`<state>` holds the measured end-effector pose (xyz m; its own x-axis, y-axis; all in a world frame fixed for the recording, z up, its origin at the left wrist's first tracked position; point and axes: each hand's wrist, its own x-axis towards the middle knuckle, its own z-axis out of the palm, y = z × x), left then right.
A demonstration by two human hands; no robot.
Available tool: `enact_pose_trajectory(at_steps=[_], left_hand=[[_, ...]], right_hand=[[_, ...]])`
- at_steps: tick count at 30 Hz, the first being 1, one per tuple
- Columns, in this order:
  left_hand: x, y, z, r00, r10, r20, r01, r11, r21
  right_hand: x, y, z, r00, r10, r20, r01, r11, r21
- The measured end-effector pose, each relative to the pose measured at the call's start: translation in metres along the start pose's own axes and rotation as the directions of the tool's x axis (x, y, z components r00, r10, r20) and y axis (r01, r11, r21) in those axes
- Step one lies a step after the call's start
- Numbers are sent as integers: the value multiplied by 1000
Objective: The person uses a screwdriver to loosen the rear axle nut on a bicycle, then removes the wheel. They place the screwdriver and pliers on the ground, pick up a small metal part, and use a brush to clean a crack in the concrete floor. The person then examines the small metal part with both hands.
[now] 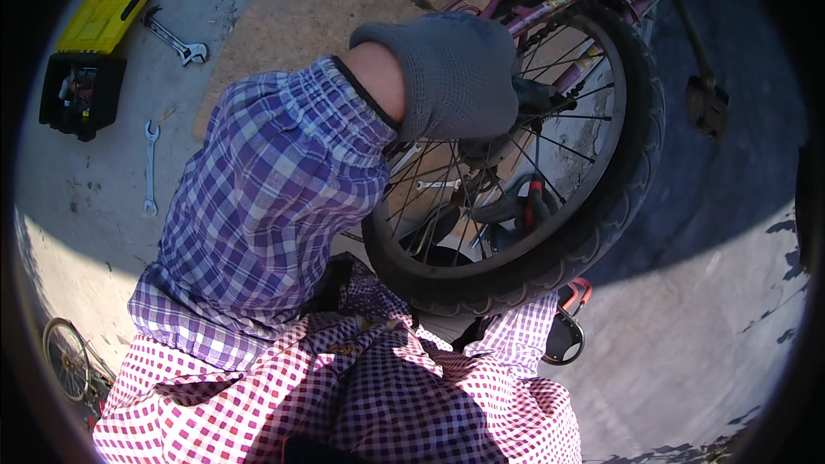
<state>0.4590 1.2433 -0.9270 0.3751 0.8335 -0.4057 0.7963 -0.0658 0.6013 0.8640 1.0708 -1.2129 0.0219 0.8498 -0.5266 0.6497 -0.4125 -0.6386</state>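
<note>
The bicycle's rear wheel (584, 245) extends right and below the gloved left hand (468, 77), whose grip I cannot tell, with concrete floor (679, 318) spreading beyond its tyre (640, 150).

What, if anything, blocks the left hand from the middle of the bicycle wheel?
Nothing visible: the gray-gloved left hand is already over the middle of the bicycle wheel, with no other thing showing between them. The hand itself hides any contact there.
</note>
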Motion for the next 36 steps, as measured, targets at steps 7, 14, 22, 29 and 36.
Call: enact_pose_trajectory(at_steps=[7, 14, 22, 29, 36], left_hand=[[0, 2, 5, 997, 35, 68, -41, 996, 84], [-6, -7, 9, 996, -39, 84, 36, 999, 40], [-10, -6, 23, 994, 86, -68, -89, 995, -44], [-15, -9, 34, 926, 271, -263, -292, 956, -42], [-14, -19, 40, 941, 248, -232, -325, 854, -406]], right_hand=[[4, 2, 1, 1000, -6, 1, 6, 1000, -7], [6, -1, 1, 1000, -4, 6, 4, 1000, -12], [9, 1, -1, 1000, -10, 10, 10, 1000, -18], [10, -1, 0, 1000, -4, 17, 5, 1000, -24], [11, 1, -1, 1000, 5, 18, -5, 1000, -20]])
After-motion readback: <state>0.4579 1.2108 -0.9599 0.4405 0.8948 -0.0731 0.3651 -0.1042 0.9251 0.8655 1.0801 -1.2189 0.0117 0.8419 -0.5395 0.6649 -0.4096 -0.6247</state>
